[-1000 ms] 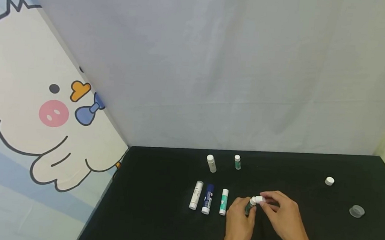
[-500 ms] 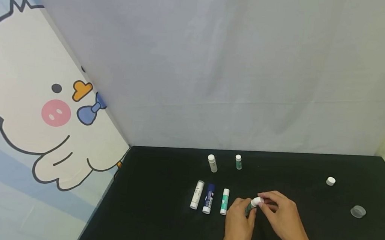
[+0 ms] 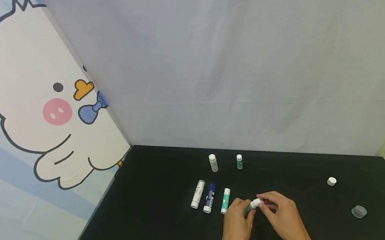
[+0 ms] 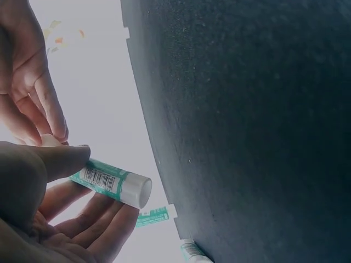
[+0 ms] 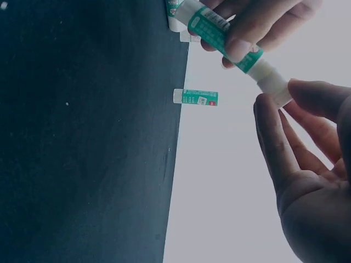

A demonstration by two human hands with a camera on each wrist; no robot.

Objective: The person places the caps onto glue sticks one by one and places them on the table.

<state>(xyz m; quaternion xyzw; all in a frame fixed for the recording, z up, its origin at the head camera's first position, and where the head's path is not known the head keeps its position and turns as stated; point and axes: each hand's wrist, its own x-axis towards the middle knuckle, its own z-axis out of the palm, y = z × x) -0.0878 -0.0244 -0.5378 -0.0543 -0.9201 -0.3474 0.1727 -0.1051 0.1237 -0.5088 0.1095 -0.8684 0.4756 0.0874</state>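
Observation:
My left hand (image 3: 237, 223) grips a green-labelled glue stick (image 5: 211, 27) by its body, tilted, low over the front part of the table. The barcode and white base show in the left wrist view. At the other end, the thumb and fingertips of my right hand (image 3: 281, 215) pinch a white cap (image 5: 276, 90). In the right wrist view the cap sits in line over the stick's pale neck. A second green glue stick (image 3: 225, 201) lies just left of my left hand. Beside it are a dark blue glue stick (image 3: 209, 198) and a white one (image 3: 198, 194).
Farther back on the black table (image 3: 157, 226) stand a white glue stick (image 3: 213, 163) and a small green one (image 3: 239, 162). To the right are a loose white cap (image 3: 331, 181) and a clear round plastic piece (image 3: 359, 212). A pale curtain (image 3: 249, 83) borders the table's back.
The white cap in my right fingers has gone from beside the glue stick's tip to in line over it. The stick tilts a little more toward my right hand.

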